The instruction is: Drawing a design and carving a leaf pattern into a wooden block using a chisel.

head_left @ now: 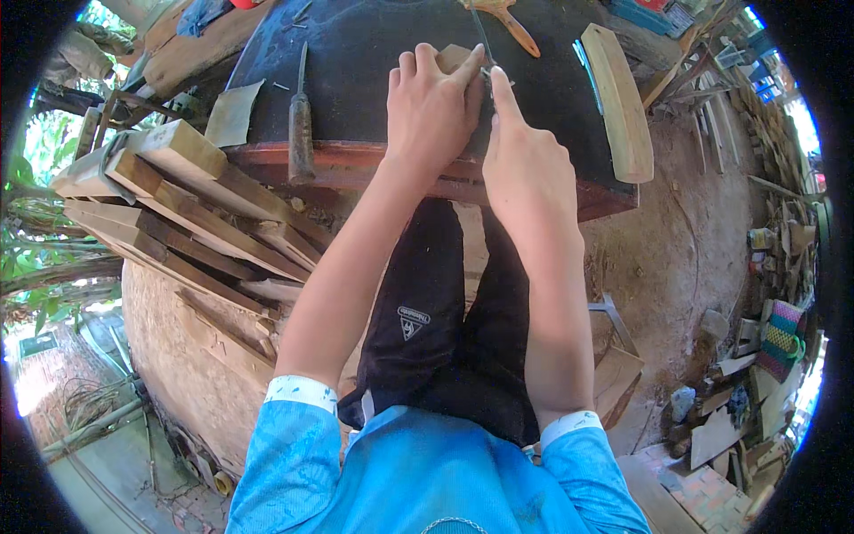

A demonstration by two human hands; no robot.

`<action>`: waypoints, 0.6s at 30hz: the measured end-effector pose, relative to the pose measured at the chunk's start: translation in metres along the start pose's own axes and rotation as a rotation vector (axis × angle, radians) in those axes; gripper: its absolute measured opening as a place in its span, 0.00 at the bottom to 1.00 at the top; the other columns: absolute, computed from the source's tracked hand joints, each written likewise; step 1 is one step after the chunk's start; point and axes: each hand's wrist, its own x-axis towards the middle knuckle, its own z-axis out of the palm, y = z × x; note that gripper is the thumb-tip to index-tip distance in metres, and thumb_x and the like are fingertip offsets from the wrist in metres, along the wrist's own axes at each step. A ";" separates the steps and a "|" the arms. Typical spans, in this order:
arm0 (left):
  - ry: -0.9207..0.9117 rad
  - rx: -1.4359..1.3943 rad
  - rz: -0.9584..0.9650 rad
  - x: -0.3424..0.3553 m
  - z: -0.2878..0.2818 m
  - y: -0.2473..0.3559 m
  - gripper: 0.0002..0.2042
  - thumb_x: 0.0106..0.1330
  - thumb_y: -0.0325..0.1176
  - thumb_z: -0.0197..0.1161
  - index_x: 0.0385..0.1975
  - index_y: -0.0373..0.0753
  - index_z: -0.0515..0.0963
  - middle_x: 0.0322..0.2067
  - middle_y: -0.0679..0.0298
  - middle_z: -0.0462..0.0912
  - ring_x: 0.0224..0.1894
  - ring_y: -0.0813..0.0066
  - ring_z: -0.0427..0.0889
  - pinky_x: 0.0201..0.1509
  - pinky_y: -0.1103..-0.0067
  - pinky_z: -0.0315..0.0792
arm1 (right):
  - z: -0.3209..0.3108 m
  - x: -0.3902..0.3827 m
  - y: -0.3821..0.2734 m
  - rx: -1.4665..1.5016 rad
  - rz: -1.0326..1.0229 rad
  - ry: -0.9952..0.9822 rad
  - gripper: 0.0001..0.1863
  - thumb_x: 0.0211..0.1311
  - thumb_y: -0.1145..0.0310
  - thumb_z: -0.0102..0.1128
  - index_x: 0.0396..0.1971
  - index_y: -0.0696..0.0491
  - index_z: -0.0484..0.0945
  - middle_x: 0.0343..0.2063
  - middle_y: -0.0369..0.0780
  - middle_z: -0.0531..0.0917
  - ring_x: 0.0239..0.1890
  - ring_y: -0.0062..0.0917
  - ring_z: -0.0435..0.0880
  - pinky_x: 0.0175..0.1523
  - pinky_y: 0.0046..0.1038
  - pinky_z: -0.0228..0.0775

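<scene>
My left hand (433, 111) presses a small wooden block (455, 59) against the dark tabletop (356, 80), fingers bent over it. Beside it, my right hand (531, 169) is closed on a thin-bladed tool (483, 34), its index finger stretched along the tool. The narrow dark blade points away from me and passes close to the block's right side; the palm hides the handle. To the left lies a wooden-handled knife (301, 133), its slim blade pointing away and its handle overhanging the near edge.
A long curved piece of wood (618, 102) lies on the table's right side. A wooden-handled brush (516, 28) is at the far side. A sheet of rough paper (234, 114) sits at the left edge. Stacked timber beams (191, 191) stand left of my legs.
</scene>
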 end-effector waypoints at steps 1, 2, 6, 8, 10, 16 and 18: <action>-0.030 0.001 -0.024 -0.001 0.000 0.001 0.18 0.74 0.45 0.60 0.61 0.58 0.83 0.44 0.54 0.77 0.47 0.52 0.76 0.51 0.64 0.72 | 0.000 -0.003 0.002 -0.002 0.032 -0.045 0.38 0.65 0.74 0.57 0.75 0.47 0.59 0.28 0.51 0.87 0.31 0.47 0.89 0.38 0.48 0.83; 0.011 -0.002 -0.015 -0.001 0.001 0.001 0.18 0.74 0.45 0.60 0.61 0.58 0.83 0.44 0.54 0.77 0.47 0.52 0.76 0.51 0.64 0.72 | -0.004 -0.011 0.004 0.007 0.006 -0.034 0.38 0.66 0.73 0.56 0.76 0.46 0.58 0.28 0.51 0.87 0.30 0.47 0.89 0.37 0.48 0.82; 0.000 -0.011 -0.022 -0.004 0.003 0.000 0.18 0.74 0.45 0.60 0.61 0.57 0.83 0.43 0.54 0.76 0.46 0.53 0.76 0.51 0.64 0.71 | -0.029 -0.066 0.007 0.070 0.042 -0.123 0.29 0.79 0.68 0.43 0.77 0.42 0.57 0.33 0.58 0.85 0.37 0.55 0.86 0.42 0.54 0.76; 0.033 -0.035 -0.008 -0.002 0.003 0.000 0.17 0.75 0.45 0.59 0.61 0.56 0.83 0.42 0.54 0.76 0.46 0.53 0.75 0.52 0.64 0.71 | -0.034 -0.073 0.006 0.042 0.016 -0.116 0.34 0.75 0.71 0.48 0.78 0.43 0.55 0.30 0.54 0.85 0.33 0.51 0.87 0.38 0.52 0.77; 0.030 -0.049 -0.018 -0.001 0.002 0.001 0.18 0.75 0.45 0.59 0.61 0.55 0.83 0.42 0.54 0.76 0.46 0.53 0.75 0.52 0.64 0.71 | -0.030 -0.061 0.004 -0.025 0.033 -0.114 0.37 0.70 0.73 0.52 0.78 0.45 0.55 0.27 0.51 0.86 0.31 0.48 0.88 0.37 0.50 0.80; -0.013 -0.030 -0.025 0.000 -0.006 0.002 0.18 0.75 0.45 0.59 0.61 0.54 0.83 0.43 0.53 0.76 0.47 0.52 0.75 0.53 0.64 0.71 | -0.005 0.002 0.000 0.011 0.000 -0.041 0.35 0.70 0.72 0.52 0.76 0.47 0.58 0.29 0.53 0.87 0.34 0.50 0.89 0.41 0.49 0.82; -0.026 -0.026 -0.044 -0.001 -0.003 0.002 0.18 0.75 0.44 0.59 0.61 0.54 0.82 0.44 0.52 0.76 0.47 0.52 0.76 0.53 0.64 0.71 | -0.012 -0.011 0.001 0.000 0.016 -0.084 0.35 0.71 0.71 0.52 0.77 0.46 0.57 0.29 0.53 0.87 0.33 0.49 0.89 0.41 0.50 0.82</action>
